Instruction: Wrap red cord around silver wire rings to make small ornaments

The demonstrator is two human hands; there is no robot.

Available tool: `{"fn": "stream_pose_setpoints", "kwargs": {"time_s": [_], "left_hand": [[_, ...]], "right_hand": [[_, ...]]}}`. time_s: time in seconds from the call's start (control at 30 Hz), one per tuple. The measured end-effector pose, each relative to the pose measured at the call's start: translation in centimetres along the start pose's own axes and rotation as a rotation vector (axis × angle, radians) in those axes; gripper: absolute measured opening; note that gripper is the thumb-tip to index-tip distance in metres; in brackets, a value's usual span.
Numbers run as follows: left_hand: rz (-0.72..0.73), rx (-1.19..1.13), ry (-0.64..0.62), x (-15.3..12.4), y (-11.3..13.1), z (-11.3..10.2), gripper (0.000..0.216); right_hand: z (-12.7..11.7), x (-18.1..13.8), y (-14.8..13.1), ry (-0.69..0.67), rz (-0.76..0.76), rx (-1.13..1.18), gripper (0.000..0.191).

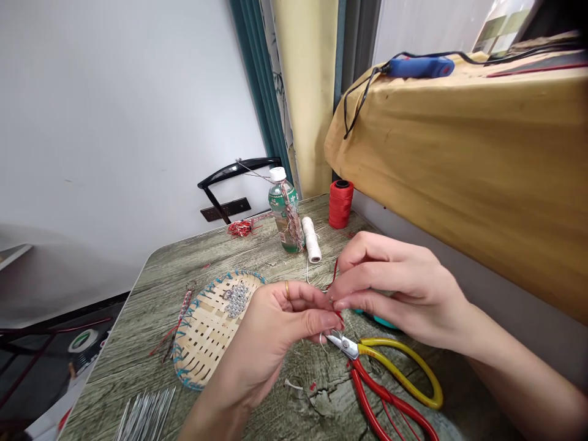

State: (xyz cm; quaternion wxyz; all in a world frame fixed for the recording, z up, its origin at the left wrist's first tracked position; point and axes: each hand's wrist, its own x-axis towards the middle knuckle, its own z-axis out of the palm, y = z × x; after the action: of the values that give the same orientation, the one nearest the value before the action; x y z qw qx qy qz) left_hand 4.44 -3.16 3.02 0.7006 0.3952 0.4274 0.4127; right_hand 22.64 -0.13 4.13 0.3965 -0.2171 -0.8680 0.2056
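— Grey, wood-grained table [160, 269] is seen under everything, with a white wall behind it. Where is the work held, counted from the woven tray [202, 343]?

— Just right of the woven tray, a little above the table. The red thread [334, 272] is pinched between thumb and forefinger of the right hand [395, 288]. The left hand [271, 334] is closed in a pinch too, fingertip against fingertip with the right one. What exactly is between its fingers cannot be told.

— How should such a step be done well?

— It is judged that the thread should be held short and tight between the two pinches. Only the fingertips should be moved, so that nothing slips. The scissors [390, 373], lying right of the tray and below the hands, are best left within reach, with care for their point.

— What is found in the containers?

— In the woven tray a small heap of metal rings [236, 299] is lying, at its far side; the rest of it is bare. Behind the tray a capped bottle [285, 211] is standing upright, with red-and-white cord wound around it. Its content cannot be seen well. A white spool [312, 240] is laid just beside the bottle, and a red spool [340, 204] is standing farther right.
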Motion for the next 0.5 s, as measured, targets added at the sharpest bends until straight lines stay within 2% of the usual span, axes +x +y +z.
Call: {"fn": "stream_pose_setpoints", "kwargs": {"time_s": [0.2,0.37,0.43,0.5], "left_hand": [[-0.008,0.037,-0.013,-0.1,-0.1,0.0,0.01],[0.015,-0.026,-0.014,-0.1,-0.1,0.1,0.006],[0.028,-0.058,-0.022,0.0,0.0,0.1,0.009],[0.038,-0.089,-0.022,0.0,0.1,0.0,0.011]], "right_hand": [[1.1,0.1,-0.2,0.023,0.1,0.071,0.008],[0.9,0.0,-0.3,0.182,0.251,0.036,0.004],[0.4,0.0,-0.4,0.138,0.325,0.065,0.007],[0.0,0.1,-0.5,-0.017,0.381,0.128,0.011]]}}
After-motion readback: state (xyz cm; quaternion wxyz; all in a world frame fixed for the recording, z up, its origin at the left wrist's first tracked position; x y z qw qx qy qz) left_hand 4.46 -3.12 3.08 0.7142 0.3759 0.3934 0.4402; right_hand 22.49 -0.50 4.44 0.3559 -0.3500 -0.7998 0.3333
